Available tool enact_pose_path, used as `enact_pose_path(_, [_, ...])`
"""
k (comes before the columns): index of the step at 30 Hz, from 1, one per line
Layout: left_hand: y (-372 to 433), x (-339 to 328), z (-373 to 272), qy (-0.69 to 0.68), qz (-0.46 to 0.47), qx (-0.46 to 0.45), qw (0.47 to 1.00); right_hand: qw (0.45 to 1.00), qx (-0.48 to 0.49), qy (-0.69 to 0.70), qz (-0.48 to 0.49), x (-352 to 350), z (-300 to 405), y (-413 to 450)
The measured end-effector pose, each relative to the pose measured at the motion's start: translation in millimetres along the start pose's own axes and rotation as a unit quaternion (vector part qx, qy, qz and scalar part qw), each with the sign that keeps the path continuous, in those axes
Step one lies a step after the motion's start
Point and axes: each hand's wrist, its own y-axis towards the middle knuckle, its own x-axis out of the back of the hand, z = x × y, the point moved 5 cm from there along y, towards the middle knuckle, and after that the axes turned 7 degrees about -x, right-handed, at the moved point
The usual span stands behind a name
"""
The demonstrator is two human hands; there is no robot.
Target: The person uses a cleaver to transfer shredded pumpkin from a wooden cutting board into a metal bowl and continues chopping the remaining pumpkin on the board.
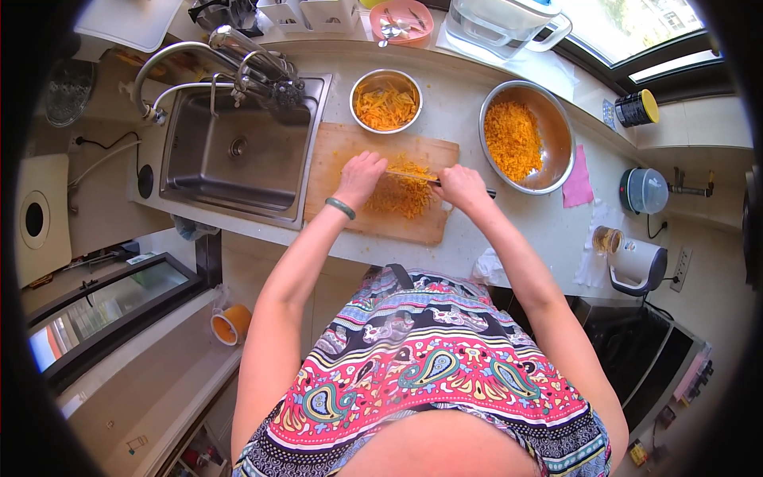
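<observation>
My right hand [462,183] grips the handle of a kitchen knife [411,175], whose dark butt end sticks out to the right. At the blade's other end, my left hand [362,176] holds the tip end from above; its fingertips are partly hidden. The blade lies across a heap of finely chopped orange vegetable, probably carrot [405,200], with bits both before and behind it. Under it all is a wooden cutting board [334,214]. Just behind the board stands a small steel bowl [386,128] of orange shreds. A larger steel bowl [557,149] at the right holds finer chopped orange pieces.
Left of the board is a steel sink [238,179] with a tap [226,45]. A pink cloth [578,182] lies beside the large bowl. Crumpled white tissue [490,267] sits near the counter's front edge. A water filter jug [495,30] stands on the windowsill.
</observation>
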Motion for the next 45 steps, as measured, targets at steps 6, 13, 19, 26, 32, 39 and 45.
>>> enact_pose_path(6, [19,-22,0,-0.004,0.017,0.003,1.000,1.000,0.008,-0.014,-0.018,-18,-30,18])
enact_pose_path(13, [5,-17,8,-0.004,0.020,0.016,1.000,1.000,0.004,-0.006,-0.008,-7,-6,11])
enact_pose_path(19, [12,-15,7,-0.010,0.047,-0.034,0.998,0.999,0.002,0.036,-0.023,-22,-10,5])
enact_pose_path(26, [6,-10,6,-0.007,0.068,-0.023,0.997,0.997,-0.034,0.065,-0.038,-33,-3,-10])
enact_pose_path(32, [-2,-6,12,-0.019,0.062,-0.032,0.997,0.998,-0.036,0.039,0.016,-21,15,-14])
enact_pose_path(39, [-3,-12,12,-0.006,0.074,-0.048,0.996,0.997,-0.041,0.070,0.007,-32,6,-11])
enact_pose_path(45, [1,-6,-2,-0.010,0.061,-0.065,0.996,0.997,-0.040,0.071,-0.010,-46,-6,-20])
